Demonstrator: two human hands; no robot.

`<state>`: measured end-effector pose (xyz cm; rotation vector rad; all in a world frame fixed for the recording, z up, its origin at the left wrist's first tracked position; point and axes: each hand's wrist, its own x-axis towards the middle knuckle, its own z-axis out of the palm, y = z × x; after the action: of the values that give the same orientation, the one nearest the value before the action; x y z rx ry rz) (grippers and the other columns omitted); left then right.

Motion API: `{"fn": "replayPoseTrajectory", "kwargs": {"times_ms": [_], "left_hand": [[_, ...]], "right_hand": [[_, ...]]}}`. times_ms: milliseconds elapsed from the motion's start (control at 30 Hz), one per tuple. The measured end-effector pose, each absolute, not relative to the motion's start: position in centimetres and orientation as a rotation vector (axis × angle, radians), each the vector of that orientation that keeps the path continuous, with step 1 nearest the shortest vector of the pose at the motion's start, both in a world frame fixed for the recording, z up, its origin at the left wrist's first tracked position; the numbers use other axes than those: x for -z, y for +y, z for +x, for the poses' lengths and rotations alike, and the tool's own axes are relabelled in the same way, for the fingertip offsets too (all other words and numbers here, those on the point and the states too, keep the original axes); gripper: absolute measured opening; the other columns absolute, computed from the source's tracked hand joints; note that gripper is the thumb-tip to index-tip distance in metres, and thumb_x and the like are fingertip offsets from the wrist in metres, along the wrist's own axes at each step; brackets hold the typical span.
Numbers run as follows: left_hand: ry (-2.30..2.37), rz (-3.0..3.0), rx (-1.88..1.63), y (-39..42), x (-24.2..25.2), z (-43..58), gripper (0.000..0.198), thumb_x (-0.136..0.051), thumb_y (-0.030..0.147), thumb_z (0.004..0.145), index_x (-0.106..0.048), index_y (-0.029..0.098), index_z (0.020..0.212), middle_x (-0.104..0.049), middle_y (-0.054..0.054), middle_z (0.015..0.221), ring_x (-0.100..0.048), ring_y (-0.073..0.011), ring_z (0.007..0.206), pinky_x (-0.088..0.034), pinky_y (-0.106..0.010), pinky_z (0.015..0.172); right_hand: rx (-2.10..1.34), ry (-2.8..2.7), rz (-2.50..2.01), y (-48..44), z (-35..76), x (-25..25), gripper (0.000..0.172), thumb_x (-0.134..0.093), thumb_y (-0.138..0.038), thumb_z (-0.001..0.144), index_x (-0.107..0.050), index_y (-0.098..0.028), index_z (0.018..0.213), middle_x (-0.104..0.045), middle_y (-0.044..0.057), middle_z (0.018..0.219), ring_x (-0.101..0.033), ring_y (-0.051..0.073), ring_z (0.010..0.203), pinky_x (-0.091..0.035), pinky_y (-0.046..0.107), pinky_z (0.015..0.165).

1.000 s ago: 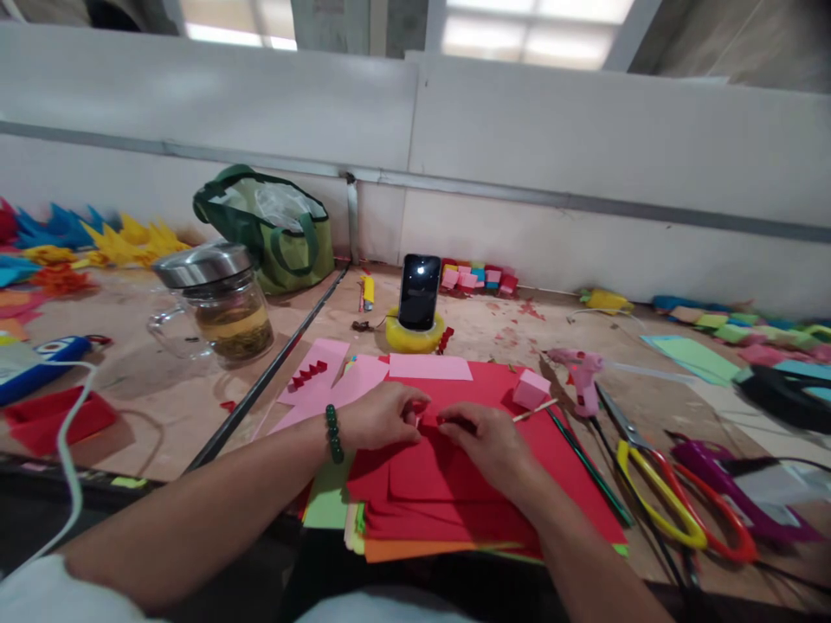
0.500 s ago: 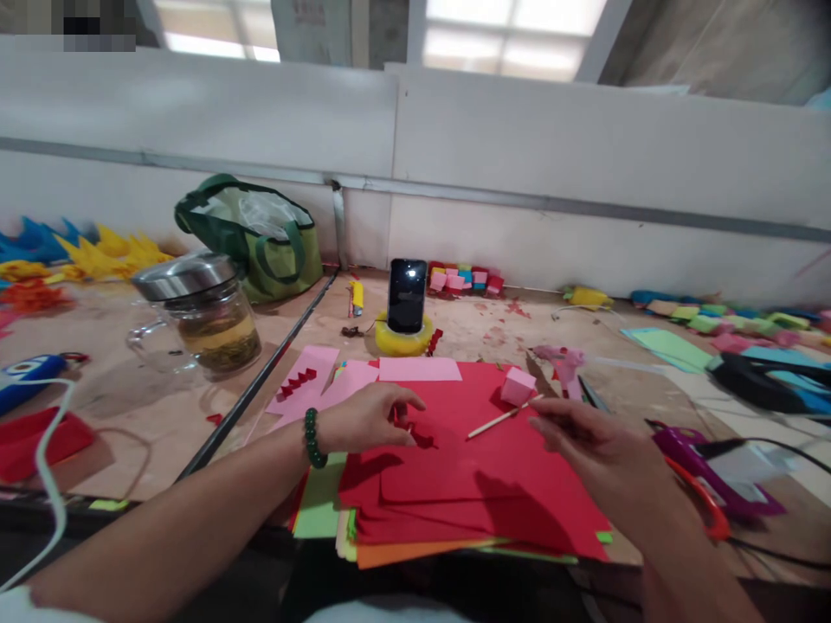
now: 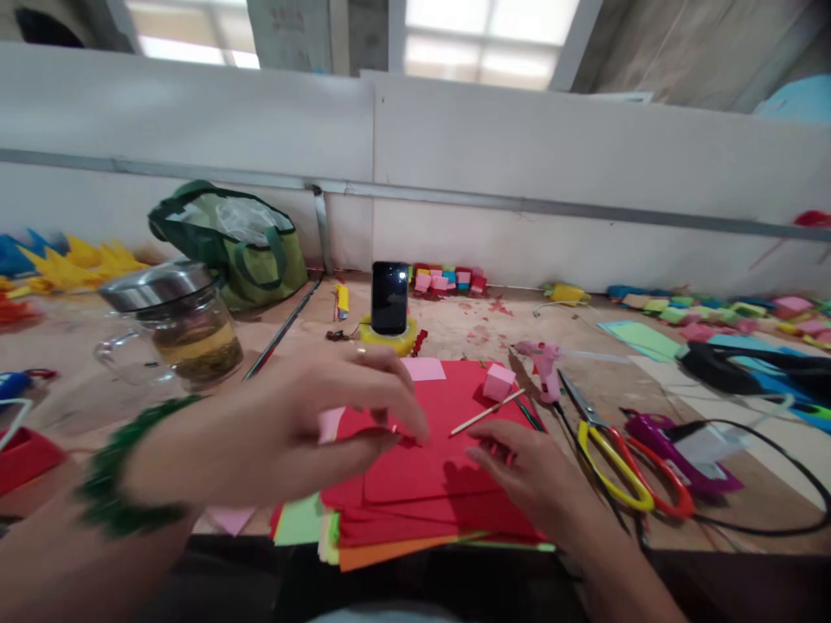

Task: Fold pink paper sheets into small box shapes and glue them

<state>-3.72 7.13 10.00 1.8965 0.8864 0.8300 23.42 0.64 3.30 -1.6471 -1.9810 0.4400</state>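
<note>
My left hand (image 3: 325, 407), blurred and close to the camera, hovers over the left part of a stack of red paper (image 3: 428, 484). A gap shows between its thumb and fingers; a small dark red paper bit (image 3: 408, 441) appears by the fingertips, and I cannot tell whether they touch it. Low over the right side of the stack, my right hand (image 3: 532, 472) has loosely curled, parted fingers and holds nothing visible. Just beyond its fingertips a thin wooden stick (image 3: 486, 412) lies on the red sheet. A pink paper cube (image 3: 499, 382) sits behind the stick.
Right of the stack lie scissors (image 3: 616, 463) with yellow and red handles, a pink glue gun (image 3: 545, 363) and a purple device (image 3: 681, 459) with cables. A phone (image 3: 389, 298) stands behind on a yellow roll. A glass tea mug (image 3: 188, 337) and green bag (image 3: 260, 268) stand left.
My left hand has come up and nearer the camera, covering the pink sheets at left. My right hand has moved left and down, uncovering the scissors. The view has shifted slightly right.
</note>
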Motion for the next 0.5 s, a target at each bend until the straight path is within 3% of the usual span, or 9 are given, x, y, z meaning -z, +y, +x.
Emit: {"fn": "replayPoseTrajectory", "kwargs": {"times_ms": [67, 200, 300, 400, 500], "left_hand": [[0.895, 2.108, -0.597, 8.1, -8.9, -2.9, 0.024, -0.073, 0.021, 0.065, -0.074, 0.023, 0.089, -0.068, -0.002, 0.085, -0.059, -0.0201, 0.083, -0.044, -0.027, 0.074], [0.940, 2.242, -0.208, 10.2, -4.8, -1.3, 0.040, -0.069, 0.022, 0.069, -0.067, 0.015, 0.108, -0.064, -0.001, 0.074, -0.054, -0.0143, 0.064, -0.039, -0.022, 0.058], [0.875, 2.124, -0.221, 10.8, -2.3, -0.7, 0.035, -0.069, 0.023, 0.069, -0.068, 0.012, 0.102, -0.062, 0.000, 0.070, -0.052, -0.0128, 0.062, -0.039, -0.021, 0.057], [0.882, 2.005, -0.354, 10.8, -1.4, -0.7, 0.031, -0.067, 0.025, 0.072, -0.070, 0.011, 0.099, -0.063, -0.001, 0.070, -0.053, -0.0128, 0.062, -0.041, -0.021, 0.057], [0.886, 1.981, -0.514, 10.7, -1.3, -1.0, 0.025, -0.062, 0.024, 0.076, -0.072, 0.012, 0.096, -0.066, -0.005, 0.081, -0.056, -0.0135, 0.070, -0.044, -0.022, 0.063]], "right_hand": [[-0.444, -1.997, -1.614, 1.1, 21.6, -2.7, 0.024, -0.060, -0.025, 0.082, -0.069, -0.022, 0.104, -0.072, 0.004, 0.083, -0.065, 0.018, 0.069, -0.052, 0.029, 0.063], [-0.433, -2.097, -1.565, 2.7, 18.6, -1.7, 0.039, -0.061, -0.023, 0.082, -0.061, -0.022, 0.121, -0.066, 0.009, 0.105, -0.065, 0.020, 0.085, -0.052, 0.032, 0.071], [-0.470, -2.136, -1.562, 4.0, 17.5, -0.8, 0.029, -0.060, -0.013, 0.080, -0.066, -0.019, 0.108, -0.067, 0.007, 0.096, -0.065, 0.020, 0.084, -0.051, 0.032, 0.073], [-0.542, -2.036, -1.511, 4.5, 17.2, -0.2, 0.014, -0.061, -0.016, 0.081, -0.068, -0.018, 0.093, -0.068, 0.004, 0.084, -0.063, 0.017, 0.074, -0.050, 0.030, 0.067], [-0.618, -1.877, -1.447, 4.2, 17.3, -0.5, 0.023, -0.065, -0.021, 0.079, -0.064, -0.019, 0.102, -0.067, 0.002, 0.080, -0.059, 0.014, 0.066, -0.049, 0.027, 0.061]]}}
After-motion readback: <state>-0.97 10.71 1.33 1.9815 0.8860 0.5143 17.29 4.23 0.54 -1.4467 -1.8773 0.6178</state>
